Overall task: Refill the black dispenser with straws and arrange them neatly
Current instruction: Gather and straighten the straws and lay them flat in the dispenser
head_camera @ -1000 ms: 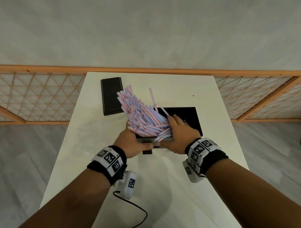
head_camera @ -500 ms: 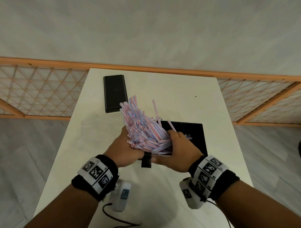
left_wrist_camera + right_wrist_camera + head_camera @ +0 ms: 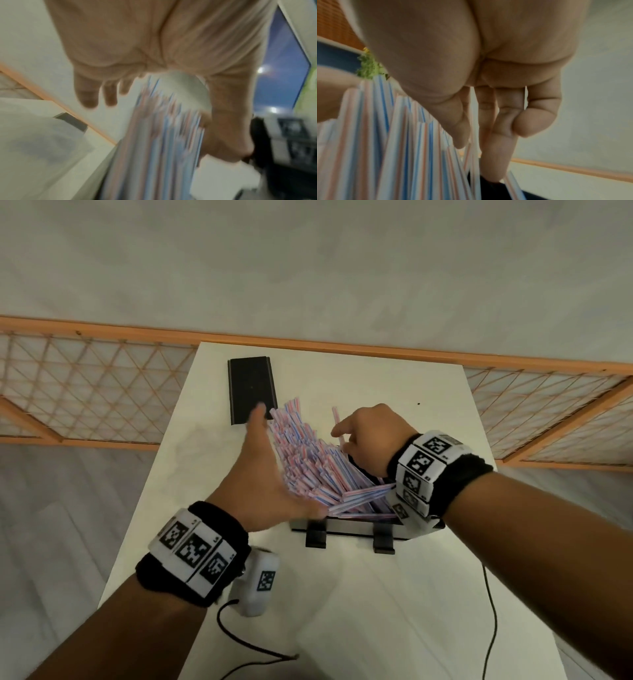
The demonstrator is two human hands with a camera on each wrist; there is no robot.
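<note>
The straws (image 3: 315, 470), striped red, white and blue, stand in a leaning sheaf at the middle of the head frame, their lower ends down in the black dispenser (image 3: 349, 530), their tips fanned toward the upper left. A moment ago we were clasping the bundle low at the dispenser's near edge with both hands; now our left hand (image 3: 263, 474) has opened and lies flat, fingers straight, along the left flank of the sheaf, while our right hand (image 3: 371, 440) has lifted to the right side and pinches a single stray straw (image 3: 337, 424) between thumb and fingers. We judge that the load is in, and the work has turned to squaring it and gathering strays; the bundle is still far from neat.

Outward, the black lid (image 3: 251, 390) lies flat on the white counter (image 3: 376, 594) at upper left, just beyond our left fingertips. Cables trail over the counter in the lower frame.

No brand or readable writing shows; only black-and-white marker squares on our wristbands.
</note>
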